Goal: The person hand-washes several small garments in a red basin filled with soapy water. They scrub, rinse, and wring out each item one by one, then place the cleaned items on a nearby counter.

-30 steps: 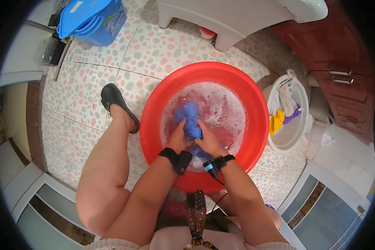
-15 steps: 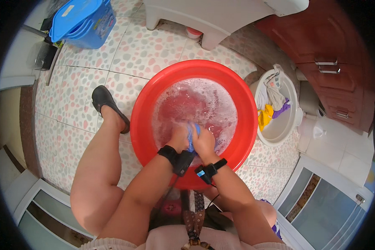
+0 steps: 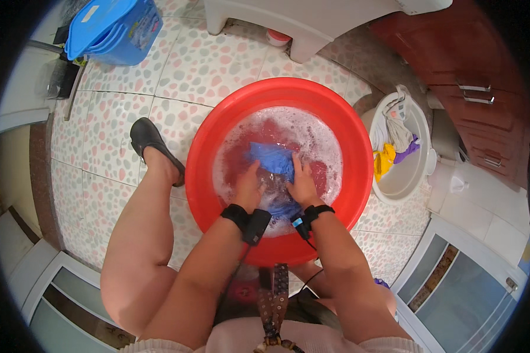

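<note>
A large red basin [image 3: 353, 159] holds soapy water [image 3: 315, 129] with white foam round its edge. In it lies a blue cloth [image 3: 270, 156], spread out at the surface, while another part of it shows under the water closer to me. My left hand [image 3: 248, 189] is at the cloth's left side, fingers loosely stretched and apart. On the other side, my right hand [image 3: 302, 185] is open too, its fingertips at the cloth's right edge. Both wrists wear black straps with small devices.
To the right of the basin stands a whitish tub [image 3: 397, 182] with grey, yellow and purple cloths. A blue lidded bucket [image 3: 123, 41] is at the far left. Red cabinets [image 3: 477, 117] and a white stand [image 3: 265, 17] border the tiled floor. My left foot wears a dark clog [image 3: 150, 141].
My hands have moved apart and let go of the bunched blue cloth, which now lies spread in the water. The view has shifted slightly.
</note>
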Motion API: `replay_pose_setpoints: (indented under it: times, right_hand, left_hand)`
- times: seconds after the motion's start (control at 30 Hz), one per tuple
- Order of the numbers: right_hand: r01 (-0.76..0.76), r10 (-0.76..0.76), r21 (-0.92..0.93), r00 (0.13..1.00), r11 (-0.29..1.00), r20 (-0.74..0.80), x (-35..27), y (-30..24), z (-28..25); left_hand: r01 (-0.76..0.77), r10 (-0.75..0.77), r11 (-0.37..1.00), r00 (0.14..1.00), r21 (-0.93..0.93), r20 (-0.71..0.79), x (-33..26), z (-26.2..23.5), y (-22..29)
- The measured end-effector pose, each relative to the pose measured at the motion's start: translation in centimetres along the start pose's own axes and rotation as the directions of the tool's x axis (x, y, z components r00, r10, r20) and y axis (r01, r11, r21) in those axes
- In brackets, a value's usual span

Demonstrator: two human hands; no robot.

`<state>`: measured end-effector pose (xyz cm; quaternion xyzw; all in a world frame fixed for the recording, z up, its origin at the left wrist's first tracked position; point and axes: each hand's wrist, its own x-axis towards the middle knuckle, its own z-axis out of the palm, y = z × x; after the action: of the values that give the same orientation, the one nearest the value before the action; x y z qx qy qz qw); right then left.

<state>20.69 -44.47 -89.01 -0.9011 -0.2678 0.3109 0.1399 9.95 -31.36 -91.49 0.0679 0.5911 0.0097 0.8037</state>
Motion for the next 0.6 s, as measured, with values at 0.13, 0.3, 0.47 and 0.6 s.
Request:
replay_pose_setpoints:
  times: [0.13, 0.3, 0.47, 0.6]
  right_hand:
    - [0.046, -0.073, 0.298, 0.994, 0.953, 0.082, -1.1, -2.6, -0.2]
    - [0.094, -0.258, 0.568, 0.942, 0.817, 0.215, -4.9, -4.2, -4.0]
    - [-0.070, -0.061, 0.574, 0.977, 0.816, 0.205, -4.7, -6.2, -4.3]
    - [-0.106, 0.103, 0.213, 0.994, 0.971, 0.024, -3.4, -6.2, -3.2]
  left_hand:
    - [0.019, -0.038, 0.995, 0.977, 0.094, 0.211, -0.4, 0.5, 0.1]
    - [0.098, -0.124, 0.988, 0.963, 0.117, 0.238, -0.4, 1.2, 0.9]
    - [0.157, -0.173, 0.985, 0.929, 0.074, 0.326, -1.1, 0.7, -0.7]
    - [-0.088, 0.017, 0.981, 0.926, 0.171, 0.377, -2.6, 1.5, -2.4]
